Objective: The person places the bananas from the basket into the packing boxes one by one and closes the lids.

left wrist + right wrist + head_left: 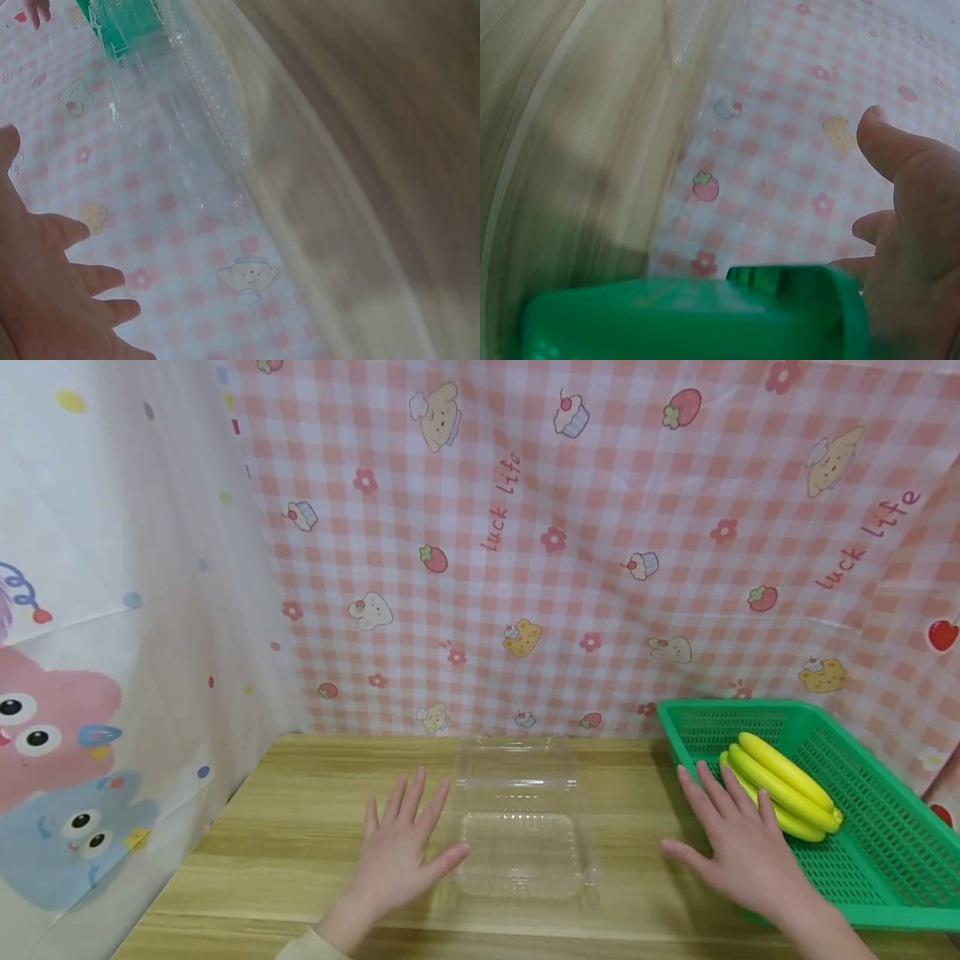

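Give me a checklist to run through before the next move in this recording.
1. Left hand free: ok, fingers spread, holding nothing.
2. Right hand free: ok, fingers spread, holding nothing.
3. Clear plastic container open: ok, its lid is open at the far side.
4. Bananas inside the green basket: ok.
5. Bananas gripped: not ok, neither hand holds them.
6. Right hand touching the bananas: cannot tell; they overlap in the head view.

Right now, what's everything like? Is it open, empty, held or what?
Clear plastic box: open, lid tipped back, empty
Bananas: lying together, not gripped
Green basket: upright, open-topped, bananas inside
Left hand: fingers spread, holding nothing
Right hand: fingers spread, holding nothing
Checked curtain: hanging, wrinkled
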A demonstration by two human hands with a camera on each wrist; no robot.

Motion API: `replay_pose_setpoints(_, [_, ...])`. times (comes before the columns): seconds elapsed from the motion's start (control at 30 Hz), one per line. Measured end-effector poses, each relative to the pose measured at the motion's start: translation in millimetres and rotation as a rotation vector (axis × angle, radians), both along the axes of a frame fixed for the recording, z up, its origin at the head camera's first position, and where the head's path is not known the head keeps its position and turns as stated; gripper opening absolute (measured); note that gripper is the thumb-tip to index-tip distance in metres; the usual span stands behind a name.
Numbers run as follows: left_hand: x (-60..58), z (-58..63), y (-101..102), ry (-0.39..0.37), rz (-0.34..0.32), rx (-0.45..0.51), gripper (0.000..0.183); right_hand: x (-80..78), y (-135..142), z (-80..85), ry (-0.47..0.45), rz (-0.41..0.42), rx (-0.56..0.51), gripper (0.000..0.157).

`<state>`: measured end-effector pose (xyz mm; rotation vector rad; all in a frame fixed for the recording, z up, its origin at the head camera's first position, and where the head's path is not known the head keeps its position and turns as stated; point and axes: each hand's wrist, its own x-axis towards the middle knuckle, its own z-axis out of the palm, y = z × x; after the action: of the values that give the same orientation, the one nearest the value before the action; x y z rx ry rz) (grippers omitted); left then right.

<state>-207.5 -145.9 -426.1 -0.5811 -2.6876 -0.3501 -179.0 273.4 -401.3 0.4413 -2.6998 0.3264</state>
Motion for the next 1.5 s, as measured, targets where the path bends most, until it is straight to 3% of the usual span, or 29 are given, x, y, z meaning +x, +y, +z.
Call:
replay_pose_setpoints(0.33, [-1.0,-7.0,7,-0.028,-0.028,0.195,0.077,-0.1,29,-3.7,0.054,-0.027,-0.001,0.092])
replay_pose_setpoints(0.6, [-6.8,-9.1,10,-0.142,-0.013,0.367,0.075,-2.8,48,1.9,0.104,-0.063,-0.011,0.091])
replay_pose_setpoints(1.07, [-20.5,-14.7,8,-0.397,0.010,0.700,0.070,-12.1,73,26.8,0.076,-0.090,-0.051,0.086])
replay_pose_setpoints(1.27, [-24.4,-14.7,8,-0.475,0.044,0.798,0.066,-19.1,83,37.2,0.091,-0.084,-0.018,0.083])
replay_pose_setpoints(1.5, [-30.8,-19.7,6,-0.578,0.026,0.954,0.059,-28.5,92,46.7,0.095,-0.078,0.033,0.081])
